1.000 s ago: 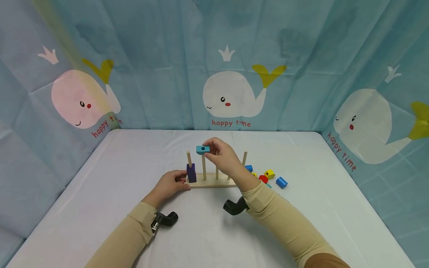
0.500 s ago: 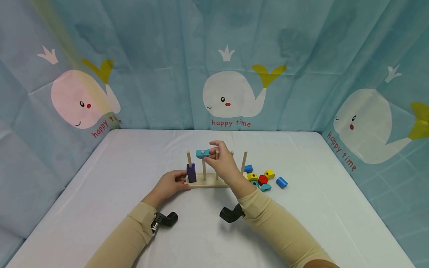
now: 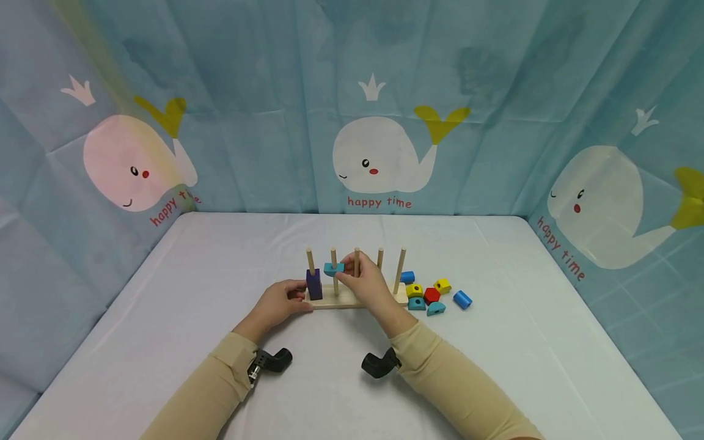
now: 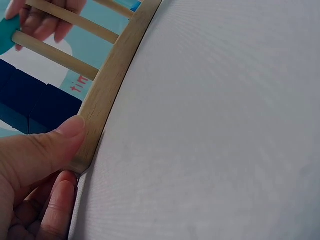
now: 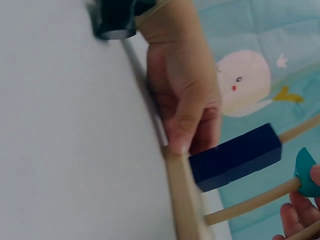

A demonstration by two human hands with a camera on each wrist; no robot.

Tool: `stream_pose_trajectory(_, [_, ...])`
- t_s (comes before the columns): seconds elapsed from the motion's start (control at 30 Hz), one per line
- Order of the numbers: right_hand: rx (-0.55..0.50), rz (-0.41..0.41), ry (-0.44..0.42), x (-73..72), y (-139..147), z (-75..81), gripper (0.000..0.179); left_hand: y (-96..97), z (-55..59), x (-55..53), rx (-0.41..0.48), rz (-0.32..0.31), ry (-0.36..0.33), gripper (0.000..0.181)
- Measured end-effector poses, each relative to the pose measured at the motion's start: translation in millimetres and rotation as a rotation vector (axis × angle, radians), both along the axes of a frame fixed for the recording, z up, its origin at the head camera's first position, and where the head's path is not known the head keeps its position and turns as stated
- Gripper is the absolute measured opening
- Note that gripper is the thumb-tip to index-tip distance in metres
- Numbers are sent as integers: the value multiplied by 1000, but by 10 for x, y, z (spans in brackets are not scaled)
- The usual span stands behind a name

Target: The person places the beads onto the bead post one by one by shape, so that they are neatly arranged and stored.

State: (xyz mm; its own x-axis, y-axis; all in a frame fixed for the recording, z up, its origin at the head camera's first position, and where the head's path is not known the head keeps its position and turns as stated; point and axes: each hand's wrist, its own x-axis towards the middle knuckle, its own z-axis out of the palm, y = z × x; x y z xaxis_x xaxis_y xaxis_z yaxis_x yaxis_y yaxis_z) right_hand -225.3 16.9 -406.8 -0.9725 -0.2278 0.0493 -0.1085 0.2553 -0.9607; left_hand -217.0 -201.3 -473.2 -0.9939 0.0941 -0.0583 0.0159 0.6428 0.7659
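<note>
A wooden peg stand (image 3: 341,302) with several upright pegs rests on the white table. My left hand (image 3: 277,304) grips its left end; in the left wrist view the thumb (image 4: 72,127) presses the front edge and the fingers curl round the end. Dark blue square blocks (image 3: 314,286) are stacked on the leftmost peg. My right hand (image 3: 370,284) pinches a teal half-round block (image 3: 330,269), which is threaded on the second peg partway down, bare peg showing below it. The right wrist view shows the same teal block (image 5: 306,172) with fingertips at its side.
Right of the stand lie loose blocks: a red one (image 3: 431,296), yellow ones (image 3: 442,285), teal half-round ones (image 3: 436,308) and blue cylinders (image 3: 462,299). A blue whale-print curtain (image 3: 264,153) hangs behind the table. Black wrist cameras (image 3: 379,365) sit on both sleeves.
My right hand has brought the teal block from above the second peg's tip down onto the peg and partway along it. The left hand has stayed at the stand's end.
</note>
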Motion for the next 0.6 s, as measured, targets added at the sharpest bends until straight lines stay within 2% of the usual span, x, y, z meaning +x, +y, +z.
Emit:
stream_pose_trajectory(0.17, [12, 10, -14, -5, 5, -113, 24, 3, 2, 2, 4, 1, 3, 62])
stream_pose_trajectory(0.4, [88, 11, -31, -10, 6, -274, 22, 1, 4, 8, 8, -2, -1, 63])
stream_pose_trajectory(0.6, [95, 12, -34, -17, 5, -336, 23, 5, -3, 12, -2, -5, 9, 62])
